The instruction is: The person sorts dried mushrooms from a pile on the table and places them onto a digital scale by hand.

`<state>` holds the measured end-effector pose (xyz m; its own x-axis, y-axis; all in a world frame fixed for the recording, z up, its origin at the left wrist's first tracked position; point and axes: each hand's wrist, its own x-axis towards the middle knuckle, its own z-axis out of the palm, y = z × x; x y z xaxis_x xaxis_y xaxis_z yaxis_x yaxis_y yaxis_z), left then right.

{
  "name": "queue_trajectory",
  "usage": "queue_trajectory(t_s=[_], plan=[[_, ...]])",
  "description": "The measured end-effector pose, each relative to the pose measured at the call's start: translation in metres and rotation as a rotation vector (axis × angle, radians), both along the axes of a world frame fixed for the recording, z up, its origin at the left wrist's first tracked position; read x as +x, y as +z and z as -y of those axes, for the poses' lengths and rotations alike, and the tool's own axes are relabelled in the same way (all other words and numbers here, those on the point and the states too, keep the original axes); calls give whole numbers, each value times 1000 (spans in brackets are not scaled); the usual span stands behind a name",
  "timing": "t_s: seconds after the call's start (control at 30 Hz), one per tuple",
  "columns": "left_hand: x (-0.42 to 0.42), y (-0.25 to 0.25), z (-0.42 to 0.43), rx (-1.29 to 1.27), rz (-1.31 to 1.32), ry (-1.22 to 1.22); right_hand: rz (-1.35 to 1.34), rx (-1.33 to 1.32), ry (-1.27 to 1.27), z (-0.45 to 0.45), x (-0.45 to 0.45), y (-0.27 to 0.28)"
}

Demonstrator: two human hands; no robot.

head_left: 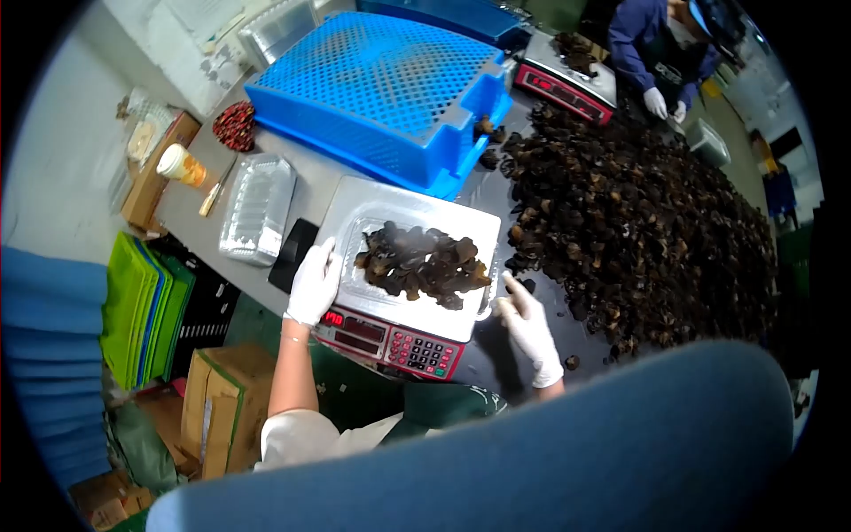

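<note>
A clear plastic tray lies on the steel platform of a digital scale. Dark brown wood ear mushrooms are heaped in the tray and spill toward its right side. My left hand, in a white glove, is at the platform's left edge beside the tray, fingers stretched out. Just off the scale's right edge is my gloved right hand, its thumb and fingers apart with nothing visible between them. Red digits glow on the scale's display.
A large mushroom pile covers the table's right. Behind the scale stands an upturned blue crate; stacked clear trays and a paper cup are at left. Across the table, a gloved person works near a second scale.
</note>
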<state>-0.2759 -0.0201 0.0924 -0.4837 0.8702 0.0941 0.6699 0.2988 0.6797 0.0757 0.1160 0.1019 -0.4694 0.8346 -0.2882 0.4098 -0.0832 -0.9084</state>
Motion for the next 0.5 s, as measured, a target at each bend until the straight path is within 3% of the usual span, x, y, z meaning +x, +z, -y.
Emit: queue_trajectory(t_s=[0.13, 0.2, 0.27, 0.33, 0.5], plan=[[5, -12, -7, 34, -19, -84, -40, -3, 91, 4, -14, -1], [5, -18, -10, 12, 148, -53, -154, -44, 50, 3, -16, -17], [6, -17, -14, -6, 590, 21, -232, -68, 1, -4, -18, -28], [2, -18, -24, 52, 645, 19, -269, 109, -30, -21, -28, -32], [-28, -10, -69, 263, 682, 84, -316, 193, -19, -84, -71, 10]])
